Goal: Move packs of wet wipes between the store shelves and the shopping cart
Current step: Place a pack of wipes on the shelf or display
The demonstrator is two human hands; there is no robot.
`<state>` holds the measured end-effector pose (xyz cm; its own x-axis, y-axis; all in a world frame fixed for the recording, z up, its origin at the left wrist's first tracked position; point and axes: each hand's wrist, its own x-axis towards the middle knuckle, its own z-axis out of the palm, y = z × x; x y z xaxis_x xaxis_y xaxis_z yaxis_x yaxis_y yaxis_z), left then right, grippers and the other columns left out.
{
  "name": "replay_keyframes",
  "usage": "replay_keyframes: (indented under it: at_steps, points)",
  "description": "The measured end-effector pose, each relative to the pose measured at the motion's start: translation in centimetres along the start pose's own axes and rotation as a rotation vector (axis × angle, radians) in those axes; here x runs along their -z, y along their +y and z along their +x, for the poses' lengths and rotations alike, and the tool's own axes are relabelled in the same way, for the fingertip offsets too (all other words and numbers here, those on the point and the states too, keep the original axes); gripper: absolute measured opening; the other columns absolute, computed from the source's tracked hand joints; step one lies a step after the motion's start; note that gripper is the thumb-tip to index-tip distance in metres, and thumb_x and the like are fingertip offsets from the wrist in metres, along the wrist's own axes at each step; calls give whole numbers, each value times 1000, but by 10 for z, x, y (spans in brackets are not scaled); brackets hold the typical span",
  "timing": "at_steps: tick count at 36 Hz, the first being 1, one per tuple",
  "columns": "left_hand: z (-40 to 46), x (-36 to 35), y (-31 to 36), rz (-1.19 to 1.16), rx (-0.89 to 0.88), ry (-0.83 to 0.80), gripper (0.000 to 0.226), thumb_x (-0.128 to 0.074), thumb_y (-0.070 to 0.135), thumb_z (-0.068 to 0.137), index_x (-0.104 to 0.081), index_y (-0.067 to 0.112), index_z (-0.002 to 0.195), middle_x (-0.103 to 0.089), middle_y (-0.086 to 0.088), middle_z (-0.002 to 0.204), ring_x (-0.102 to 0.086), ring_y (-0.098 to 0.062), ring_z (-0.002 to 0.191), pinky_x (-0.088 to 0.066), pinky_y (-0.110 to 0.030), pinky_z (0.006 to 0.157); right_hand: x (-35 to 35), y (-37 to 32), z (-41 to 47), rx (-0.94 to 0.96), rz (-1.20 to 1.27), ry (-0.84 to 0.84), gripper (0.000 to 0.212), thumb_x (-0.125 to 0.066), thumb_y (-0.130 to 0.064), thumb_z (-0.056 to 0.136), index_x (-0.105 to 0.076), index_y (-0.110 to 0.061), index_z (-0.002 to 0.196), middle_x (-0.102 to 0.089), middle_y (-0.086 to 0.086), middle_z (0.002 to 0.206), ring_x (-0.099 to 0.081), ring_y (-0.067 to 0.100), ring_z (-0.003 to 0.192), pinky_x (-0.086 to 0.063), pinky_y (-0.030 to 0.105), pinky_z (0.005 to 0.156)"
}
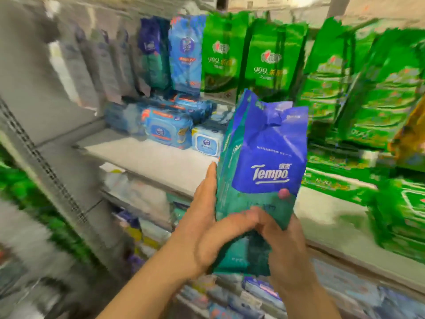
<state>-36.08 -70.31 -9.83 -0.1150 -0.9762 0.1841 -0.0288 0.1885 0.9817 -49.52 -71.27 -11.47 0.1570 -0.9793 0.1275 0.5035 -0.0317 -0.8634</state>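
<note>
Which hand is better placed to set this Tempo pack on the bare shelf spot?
Probably the left: it lies along the pack's left side, nearest the bare shelf. The right hand grips only the bottom corner.

Pack (264,162) — blue top with white "Tempo" lettering, teal-green below. Hanging bags (266,61) bright green with white print. Flat packs (170,127) light blue — orange accents. Shelf (147,157) grey-white.
</note>
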Motion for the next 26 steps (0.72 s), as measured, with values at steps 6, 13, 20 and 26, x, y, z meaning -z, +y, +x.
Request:
replay_keyframes:
  at_steps: [6,13,20,26]
  points:
    - [-39,59,-16,-182,123,83,73,-76,25,73,-52,40,140,-59,-10,142,-55,-35,133,-41,-62,111,-46,40,6,-252,95,-170,77,-90,-39,65,-63,-8,131,-64,26,130,-62,49,117,-47,68,101]
    - [-75,136,-41,-308,247,298,68,-78,30,70,-56,41,134,-71,-4,129,-68,-30,117,-50,-56,104,-128,88,16,-535,72,-180,52,-66,-45,87,-68,-15,129,-68,19,129,-63,43,121,-40,67,108]
    - [-137,242,-62,-460,363,599,72,-81,38,61,-60,24,128,-77,-7,113,-75,-26,100,-58,-40,86,-236,159,5,-794,73,-277,54,-46,-49,96,-72,-10,124,-68,20,128,-63,40,121,-45,58,108]
    - [-202,330,-80,-602,441,817,57,-81,28,64,-64,17,118,-78,-12,104,-75,-30,92,-58,-48,87,-319,232,-12,-910,-166,-433,52,-65,-29,74,-72,-7,121,-72,20,118,-72,35,101,-53,54,99]
